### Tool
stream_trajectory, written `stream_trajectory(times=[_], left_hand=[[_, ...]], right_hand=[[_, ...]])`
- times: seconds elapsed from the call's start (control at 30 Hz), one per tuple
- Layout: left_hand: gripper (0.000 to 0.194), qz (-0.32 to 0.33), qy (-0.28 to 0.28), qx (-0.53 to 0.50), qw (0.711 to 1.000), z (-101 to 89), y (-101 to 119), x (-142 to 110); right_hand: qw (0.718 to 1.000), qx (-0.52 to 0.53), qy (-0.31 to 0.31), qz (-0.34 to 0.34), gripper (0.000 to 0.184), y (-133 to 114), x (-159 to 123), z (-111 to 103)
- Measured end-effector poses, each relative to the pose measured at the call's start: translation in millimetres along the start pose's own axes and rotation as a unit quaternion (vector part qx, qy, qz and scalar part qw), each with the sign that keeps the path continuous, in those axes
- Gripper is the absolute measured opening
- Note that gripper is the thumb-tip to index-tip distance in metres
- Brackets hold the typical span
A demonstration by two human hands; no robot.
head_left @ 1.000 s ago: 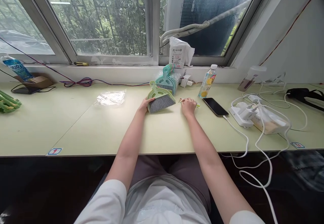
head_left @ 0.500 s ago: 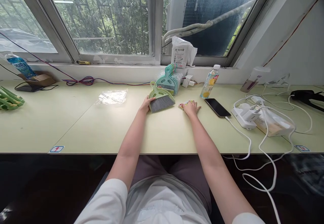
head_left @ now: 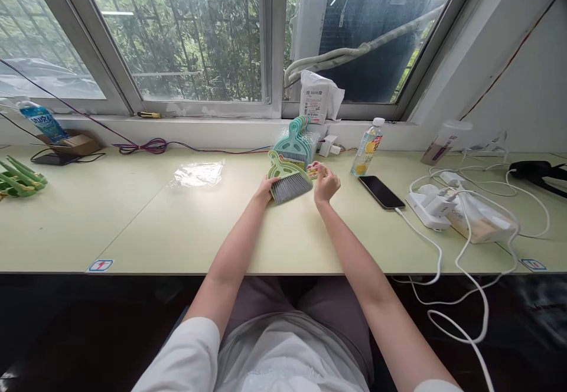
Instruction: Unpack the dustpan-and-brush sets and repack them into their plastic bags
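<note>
My left hand (head_left: 266,187) is closed on the left edge of a small green dustpan (head_left: 283,167) with a grey-bristled brush (head_left: 292,188) lying in it. Beside its right edge, my right hand (head_left: 326,185) is pinched on a small, colourful printed packet or card (head_left: 313,170), raised off the table; its exact kind cannot be made out. Right behind the dustpan stands a row of several teal and green dustpan sets (head_left: 294,138), partly wrapped in clear plastic.
A clear plastic bag (head_left: 198,173) lies left of my hands. On the right are a drink bottle (head_left: 367,147), a phone (head_left: 381,192) on a cable, a white power strip (head_left: 427,206) and a tissue pack (head_left: 481,224). A white package (head_left: 316,100) stands on the sill behind.
My right hand has gone from lying over the colourful piece on the table to lifting it in a pinch, moving left towards the dustpan. The dustpan has shifted slightly right.
</note>
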State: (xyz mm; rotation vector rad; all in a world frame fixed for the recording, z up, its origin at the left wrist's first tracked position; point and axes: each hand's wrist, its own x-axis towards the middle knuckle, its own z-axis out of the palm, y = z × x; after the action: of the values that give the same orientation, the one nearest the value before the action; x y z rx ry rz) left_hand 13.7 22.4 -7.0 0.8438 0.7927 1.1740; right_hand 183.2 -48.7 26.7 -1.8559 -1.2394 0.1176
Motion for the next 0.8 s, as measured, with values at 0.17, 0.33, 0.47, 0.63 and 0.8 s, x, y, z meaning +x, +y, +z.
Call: stream_trajectory(times=[0.17,0.33,0.47,0.63,0.8], left_hand=[[0.047,0.021,-0.002,-0.039,0.999,29.7,-13.4,-5.0],[0.051,0.028,-0.005,-0.053,0.998,25.3,-8.6,-4.6],[0.060,0.047,-0.015,-0.068,0.996,13.9,-4.6,-2.3],[0.065,0.050,0.000,-0.030,0.998,11.7,-9.5,1.2],[0.068,0.035,-0.012,-0.016,0.999,10.6,-11.8,2.8]], right_hand=[[0.987,-0.059,-0.063,-0.137,0.057,-23.8,-32.3,21.9],[0.974,-0.129,-0.102,-0.155,0.069,-17.2,-32.6,34.1],[0.971,-0.148,-0.137,-0.131,0.080,-11.3,-27.3,34.1],[0.972,-0.081,-0.218,-0.044,0.091,-13.3,-26.6,37.0],[0.973,-0.018,-0.230,0.005,0.092,-14.8,-26.4,42.9]])
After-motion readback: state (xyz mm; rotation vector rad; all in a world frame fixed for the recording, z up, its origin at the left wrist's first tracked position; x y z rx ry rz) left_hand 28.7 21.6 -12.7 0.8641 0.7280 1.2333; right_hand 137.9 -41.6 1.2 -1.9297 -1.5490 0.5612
